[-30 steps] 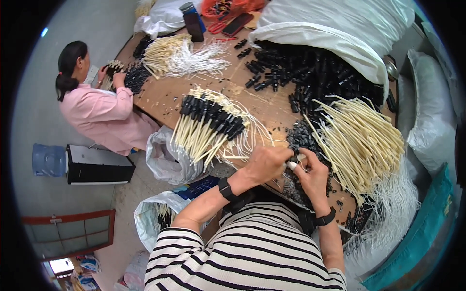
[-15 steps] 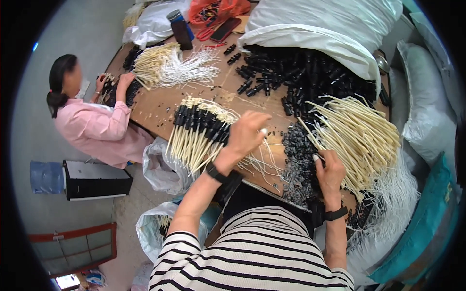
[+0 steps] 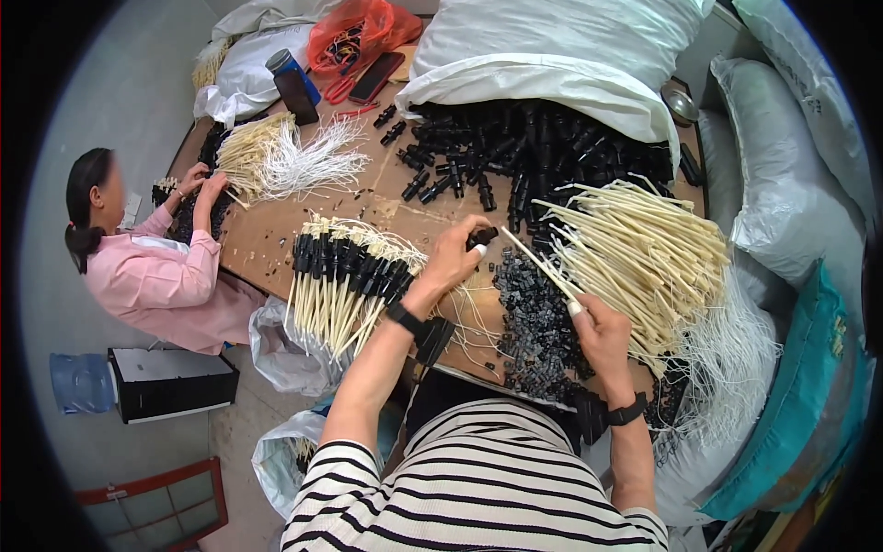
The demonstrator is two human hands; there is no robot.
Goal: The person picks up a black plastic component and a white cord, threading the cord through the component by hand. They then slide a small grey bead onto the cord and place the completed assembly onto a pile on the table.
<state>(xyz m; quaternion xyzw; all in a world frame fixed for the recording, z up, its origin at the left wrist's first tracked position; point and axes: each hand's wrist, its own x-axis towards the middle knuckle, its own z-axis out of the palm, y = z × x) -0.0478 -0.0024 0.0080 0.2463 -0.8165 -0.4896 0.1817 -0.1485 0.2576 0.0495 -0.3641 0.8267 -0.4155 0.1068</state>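
Note:
My left hand (image 3: 452,259) is closed on a short black plastic connector (image 3: 481,237) above the middle of the table. My right hand (image 3: 602,333) pinches a long thin cream tube (image 3: 541,265), whose far tip points up and left, a little apart from the connector. Both hands have a white cover on a fingertip. Beside the right hand lies a big pile of the same cream tubes (image 3: 644,267), with white wires (image 3: 736,350) trailing off it. Left of my left hand rests a row of tubes with black connectors (image 3: 349,267) fitted on them. Small dark clips (image 3: 538,340) lie heaped between my hands.
Loose black connectors (image 3: 515,152) spill from a large white sack (image 3: 552,55). At far left, a co-worker in pink (image 3: 175,276) handles small parts beside another tube bundle (image 3: 258,152). A phone (image 3: 377,77), a bottle (image 3: 292,87) and a red bag (image 3: 359,37) stand behind.
The view has shifted, so the table appears further left. My right hand now holds a tube out from the pile toward my left hand, where a black connector has come into view.

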